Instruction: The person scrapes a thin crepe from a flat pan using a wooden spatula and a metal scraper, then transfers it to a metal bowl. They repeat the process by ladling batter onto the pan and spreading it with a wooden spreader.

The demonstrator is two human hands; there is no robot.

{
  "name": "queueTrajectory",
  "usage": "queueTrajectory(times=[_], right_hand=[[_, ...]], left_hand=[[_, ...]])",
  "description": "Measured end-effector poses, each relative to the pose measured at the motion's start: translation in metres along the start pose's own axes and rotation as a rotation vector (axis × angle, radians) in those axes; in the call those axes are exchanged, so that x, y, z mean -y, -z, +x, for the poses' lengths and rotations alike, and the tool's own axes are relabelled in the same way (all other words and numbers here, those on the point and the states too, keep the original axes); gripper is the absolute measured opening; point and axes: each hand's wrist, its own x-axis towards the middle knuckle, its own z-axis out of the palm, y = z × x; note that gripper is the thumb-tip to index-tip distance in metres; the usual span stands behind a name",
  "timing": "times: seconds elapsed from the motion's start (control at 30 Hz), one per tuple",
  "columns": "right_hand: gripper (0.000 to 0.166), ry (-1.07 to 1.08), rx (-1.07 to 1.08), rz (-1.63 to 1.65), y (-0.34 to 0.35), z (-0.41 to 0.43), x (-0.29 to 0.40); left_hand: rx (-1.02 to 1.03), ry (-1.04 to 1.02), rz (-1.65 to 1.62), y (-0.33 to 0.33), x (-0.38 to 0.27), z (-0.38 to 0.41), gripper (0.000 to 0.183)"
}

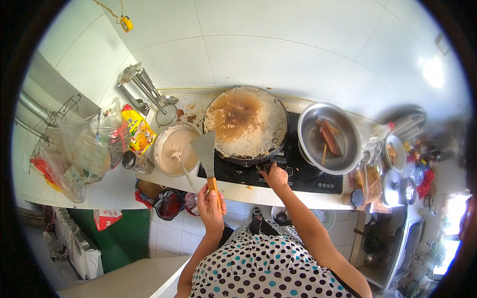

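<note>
My left hand [211, 206] grips the wooden handle of a wide-bladed metal scraper [206, 151]. Its blade points up, in front of the gap between a batter pot and a round griddle. My right hand [277, 176] is at the front controls of a black cooktop [316, 182], with thumb and index finger extended; whether they pinch a knob is unclear. On the griddle [246, 162] lies a thin, unevenly browned crepe-like layer [244, 121]. Pale batter [179, 143] fills the pot [157, 156], and a batter-coated utensil [184, 171] leans out over its front rim.
A steel basin [305, 123] holding wooden tools [328, 138] stands right of the griddle. Left of the batter are a glass jar [139, 163], a yellow seasoning packet [138, 128] and plastic bags [82, 145]. Ladles [149, 87] lean at the back wall. Bowls and lids crowd the right.
</note>
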Motion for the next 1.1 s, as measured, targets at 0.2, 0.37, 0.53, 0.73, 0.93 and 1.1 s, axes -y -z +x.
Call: queueTrajectory(times=[0.2,0.37,0.53,0.73,0.93,1.1], right_hand=[[0.043,0.117,0.001,0.278,0.053,-0.059,-0.006],[0.046,0.221,0.298,1.174,0.085,-0.101,0.003],[0.065,0.143,0.09,0.966,0.098,-0.11,0.012],[0.048,0.194,-0.38,0.512,0.115,-0.113,0.002],[0.055,0.122,-0.326,0.705,0.118,-0.111,-0.03],[0.05,0.067,-0.144,0.486,0.121,-0.122,-0.033]], left_hand=[[0.202,0.244,-0.252,0.001,0.018,0.016,0.035],[0.32,0.418,-0.194,-0.036,0.054,0.024,0.04],[0.317,0.41,-0.142,-0.092,0.071,0.01,0.037],[0.389,0.365,-0.181,-0.136,0.088,-0.009,0.035],[0.735,0.555,0.017,-0.111,0.095,-0.006,0.036],[0.807,0.454,0.314,-0.038,0.062,0.038,0.03]])
